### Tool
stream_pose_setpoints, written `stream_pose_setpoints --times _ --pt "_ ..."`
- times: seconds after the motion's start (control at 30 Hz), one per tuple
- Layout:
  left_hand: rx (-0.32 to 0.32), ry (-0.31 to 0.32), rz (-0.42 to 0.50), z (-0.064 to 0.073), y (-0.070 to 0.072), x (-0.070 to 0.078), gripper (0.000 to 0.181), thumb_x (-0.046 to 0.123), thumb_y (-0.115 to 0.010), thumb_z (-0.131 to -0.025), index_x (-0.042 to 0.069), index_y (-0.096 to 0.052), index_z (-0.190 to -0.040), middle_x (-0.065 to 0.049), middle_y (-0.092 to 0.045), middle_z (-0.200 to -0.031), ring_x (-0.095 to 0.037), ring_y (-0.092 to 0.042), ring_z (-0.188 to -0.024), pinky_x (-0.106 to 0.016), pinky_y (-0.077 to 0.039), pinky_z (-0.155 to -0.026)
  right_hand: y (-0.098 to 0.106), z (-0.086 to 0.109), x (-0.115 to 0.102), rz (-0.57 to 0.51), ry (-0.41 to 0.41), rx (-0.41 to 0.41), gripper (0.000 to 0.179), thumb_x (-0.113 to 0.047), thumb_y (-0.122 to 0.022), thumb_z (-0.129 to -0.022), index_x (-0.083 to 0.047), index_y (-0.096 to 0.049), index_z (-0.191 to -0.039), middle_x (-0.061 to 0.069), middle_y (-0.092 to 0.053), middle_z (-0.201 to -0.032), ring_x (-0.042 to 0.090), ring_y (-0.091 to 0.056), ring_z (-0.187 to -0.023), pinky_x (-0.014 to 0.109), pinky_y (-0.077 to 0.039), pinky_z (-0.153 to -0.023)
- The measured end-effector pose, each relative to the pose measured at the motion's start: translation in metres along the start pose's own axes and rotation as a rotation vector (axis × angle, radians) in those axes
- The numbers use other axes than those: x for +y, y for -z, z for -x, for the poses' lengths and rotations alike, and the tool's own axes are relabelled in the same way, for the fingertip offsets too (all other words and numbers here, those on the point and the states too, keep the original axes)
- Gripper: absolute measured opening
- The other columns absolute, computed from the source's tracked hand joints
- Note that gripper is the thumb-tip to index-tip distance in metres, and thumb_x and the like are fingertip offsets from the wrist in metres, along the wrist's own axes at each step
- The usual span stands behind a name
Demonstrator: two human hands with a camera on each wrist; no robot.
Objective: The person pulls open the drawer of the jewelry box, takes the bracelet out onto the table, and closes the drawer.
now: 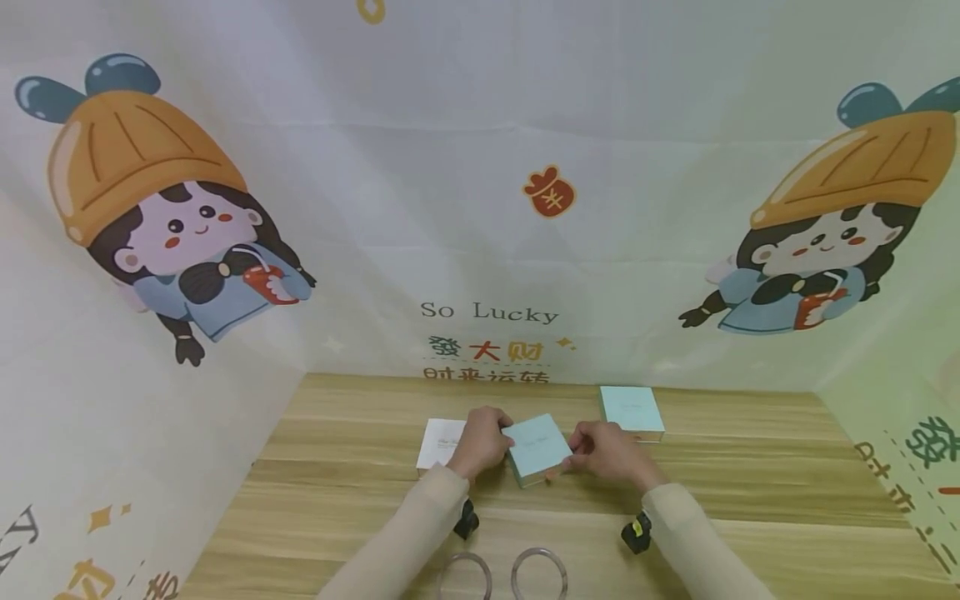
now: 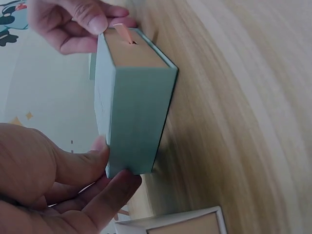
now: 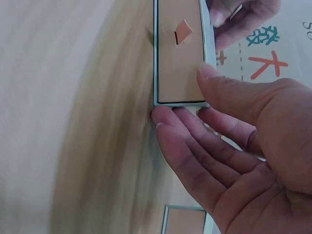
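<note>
A pale mint-green box [image 1: 538,446] sits between the two hands, turned slightly askew on the table. My left hand [image 1: 482,437] pinches its left end, thumb on the lid and fingers at the side [image 2: 139,117]. At the opposite end, my right hand [image 1: 611,454] grips a corner, with the thumb at the top edge and fingertips at the lower edge. The box's tan front [image 3: 180,68] carries a small orange ribbon tab [image 3: 184,31] and faces the person. Whether its bottom is fully on the table cannot be told.
A white box [image 1: 437,442] lies left of the held one, partly behind the left hand. Another mint box [image 1: 632,407] stands at the back right. Two translucent bangles [image 1: 540,551] lie near the front of the wooden table [image 1: 750,467]. A printed curtain [image 1: 480,167] hangs behind.
</note>
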State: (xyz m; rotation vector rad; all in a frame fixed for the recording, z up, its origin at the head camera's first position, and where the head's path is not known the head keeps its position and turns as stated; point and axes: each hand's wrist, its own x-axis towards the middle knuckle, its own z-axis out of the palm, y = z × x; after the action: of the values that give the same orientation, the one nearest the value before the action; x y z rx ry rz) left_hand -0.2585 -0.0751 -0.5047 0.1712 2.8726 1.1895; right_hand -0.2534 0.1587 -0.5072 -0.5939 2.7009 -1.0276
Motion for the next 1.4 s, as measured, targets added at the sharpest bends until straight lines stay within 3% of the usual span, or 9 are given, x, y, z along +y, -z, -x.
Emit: stream_pose_setpoints --times 0.23,0.37,0.6,0.87,1.07,1.23,1.4 --pt "-0.002 -0.016 -0.013 -0.005 0.0 -0.001 0.024 -0.007 -0.07 -0.087 -0.006 -0.075 -0.111 -0.021 -0.074 -0.11 -0.035 -0.069 -0.106 -0.044 -0.058 -0.091 -0.015 0.014 -0.008 -0.065 -0.045 0.06 0.012 -0.012 -0.077 -0.09 -0.008 -0.066 -0.092 0.0 -0.067 -0.084 0.011 -0.06 -0.078 0.024 -0.05 -0.068" --pt "-0.012 0.005 0.026 -0.007 0.0 -0.001 0.026 -0.009 -0.065 -0.09 -0.005 -0.074 -0.114 -0.021 -0.073 -0.111 -0.033 -0.068 -0.104 -0.043 -0.058 -0.086 -0.021 0.02 -0.015 -0.106 -0.044 0.101 0.01 -0.01 -0.077 -0.089 -0.005 -0.068 -0.091 0.002 -0.068 -0.083 0.011 -0.061 -0.076 0.023 -0.051 -0.066" --pt "-0.004 0.04 0.051 -0.009 0.0 -0.001 0.03 -0.013 -0.059 -0.09 -0.005 -0.074 -0.114 -0.021 -0.072 -0.113 -0.031 -0.067 -0.104 -0.044 -0.058 -0.089 -0.031 0.022 -0.022 -0.155 -0.028 0.141 0.013 -0.008 -0.079 -0.087 -0.002 -0.068 -0.088 0.004 -0.068 -0.081 0.009 -0.061 -0.072 0.021 -0.051 -0.063" --pt "-0.038 -0.009 0.043 -0.009 0.002 -0.001 0.035 -0.012 -0.055 -0.09 -0.006 -0.07 -0.12 -0.022 -0.07 -0.12 -0.034 -0.066 -0.114 -0.047 -0.056 -0.096 -0.029 0.023 -0.019 -0.138 -0.037 0.135 0.016 -0.015 -0.08 -0.087 -0.004 -0.069 -0.093 0.002 -0.069 -0.083 0.01 -0.061 -0.075 0.022 -0.052 -0.065" --pt "-0.068 -0.107 0.009 -0.012 0.008 0.0 0.041 0.011 -0.068 -0.097 -0.001 -0.062 -0.136 -0.02 -0.062 -0.14 -0.038 -0.056 -0.133 -0.053 -0.047 -0.11 -0.018 0.026 -0.018 -0.088 0.006 0.16 0.017 -0.02 -0.077 -0.091 -0.007 -0.07 -0.098 -0.001 -0.07 -0.088 0.009 -0.062 -0.079 0.023 -0.054 -0.072" --pt "-0.087 -0.224 -0.127 -0.017 0.01 0.0 0.063 0.041 -0.072 -0.094 0.008 -0.055 -0.146 -0.018 -0.049 -0.155 -0.041 -0.041 -0.147 -0.057 -0.035 -0.12 -0.008 0.031 -0.018 -0.04 0.01 0.203 0.03 -0.023 -0.078 -0.091 -0.004 -0.07 -0.113 0.009 -0.074 -0.108 0.021 -0.068 -0.097 0.039 -0.059 -0.086" --pt "-0.138 -0.296 -0.256 -0.021 0.012 0.004 0.084 0.06 -0.07 -0.089 0.014 -0.045 -0.155 -0.015 -0.039 -0.163 -0.041 -0.024 -0.156 -0.059 -0.027 -0.124 0.002 0.036 -0.015 0.059 0.04 0.254 0.042 -0.025 -0.079 -0.091 -0.004 -0.067 -0.126 0.014 -0.069 -0.127 0.036 -0.065 -0.114 0.054 -0.055 -0.095"
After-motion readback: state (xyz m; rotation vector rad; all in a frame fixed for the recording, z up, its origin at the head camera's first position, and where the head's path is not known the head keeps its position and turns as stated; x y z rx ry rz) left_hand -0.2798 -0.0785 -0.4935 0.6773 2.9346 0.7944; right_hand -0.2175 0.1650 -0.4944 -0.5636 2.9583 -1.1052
